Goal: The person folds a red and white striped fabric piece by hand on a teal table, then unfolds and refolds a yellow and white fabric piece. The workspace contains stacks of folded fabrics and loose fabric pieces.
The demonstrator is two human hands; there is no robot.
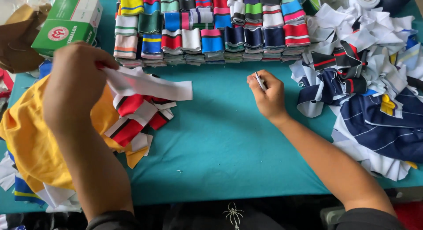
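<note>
My left hand [75, 82] is raised over the left side of the teal table [220, 133] and pinches one end of a white knit strip [152, 85] that stretches to the right. Under it lies a small heap of red, white and black striped strips [139, 117] on yellow cloth [31, 142]. My right hand [266, 92] rests on the table near the middle, fingers closed around a small white object [260, 80]; what it is I cannot tell.
Rows of folded striped knit collars [207, 27] in many colours are stacked along the far edge. A loose pile of white, navy and red fabric pieces [365, 76] fills the right side. A green and white box [68, 23] stands at the far left.
</note>
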